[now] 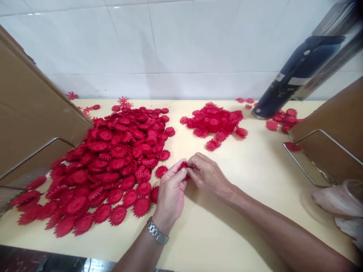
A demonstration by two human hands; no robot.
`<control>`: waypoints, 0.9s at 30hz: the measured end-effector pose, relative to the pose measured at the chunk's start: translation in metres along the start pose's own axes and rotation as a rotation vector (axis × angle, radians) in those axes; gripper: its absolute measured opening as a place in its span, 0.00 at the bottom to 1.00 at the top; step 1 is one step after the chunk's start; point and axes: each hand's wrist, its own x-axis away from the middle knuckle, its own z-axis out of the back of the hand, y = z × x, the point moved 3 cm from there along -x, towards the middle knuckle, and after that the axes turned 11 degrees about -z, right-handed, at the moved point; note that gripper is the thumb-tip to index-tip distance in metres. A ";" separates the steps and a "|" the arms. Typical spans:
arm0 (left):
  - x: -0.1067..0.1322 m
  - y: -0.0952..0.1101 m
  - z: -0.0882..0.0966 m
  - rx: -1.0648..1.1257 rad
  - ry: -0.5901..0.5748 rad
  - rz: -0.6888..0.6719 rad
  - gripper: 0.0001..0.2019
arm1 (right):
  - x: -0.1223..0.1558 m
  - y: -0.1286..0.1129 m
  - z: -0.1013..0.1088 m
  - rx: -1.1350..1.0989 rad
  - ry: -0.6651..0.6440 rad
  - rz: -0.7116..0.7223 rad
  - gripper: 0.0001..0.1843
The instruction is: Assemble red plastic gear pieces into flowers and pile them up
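Observation:
My left hand (171, 192), with a metal watch (157, 231) on its wrist, and my right hand (206, 173) meet over the middle of the cream table (255, 177). Both pinch one small red toothed plastic flower piece (183, 166) between their fingertips. A large heap of the same red pieces (110, 162) lies just left of my hands. A smaller heap of red pieces (217, 121) sits farther back, a little right of centre.
Cardboard boxes stand at the left (31, 117) and right (337, 124), each with a wire frame (306, 166) in front. A dark blue device (297, 75) leans at the back right, red pieces (283, 119) beside it. A white tiled wall (170, 45) backs the table. A clear plastic bag (337, 204) lies far right.

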 end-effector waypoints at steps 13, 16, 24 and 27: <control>-0.002 0.002 0.004 -0.015 0.096 -0.052 0.11 | 0.000 0.002 0.004 -0.112 0.002 0.077 0.08; -0.003 0.002 0.003 0.013 0.089 -0.074 0.11 | -0.001 0.003 0.004 -0.137 -0.035 0.079 0.09; -0.005 0.001 0.003 -0.092 0.026 -0.163 0.07 | 0.003 -0.006 0.000 0.000 -0.070 0.221 0.12; -0.004 0.001 0.002 -0.116 -0.006 -0.172 0.05 | 0.002 -0.003 0.002 -0.098 -0.065 0.162 0.11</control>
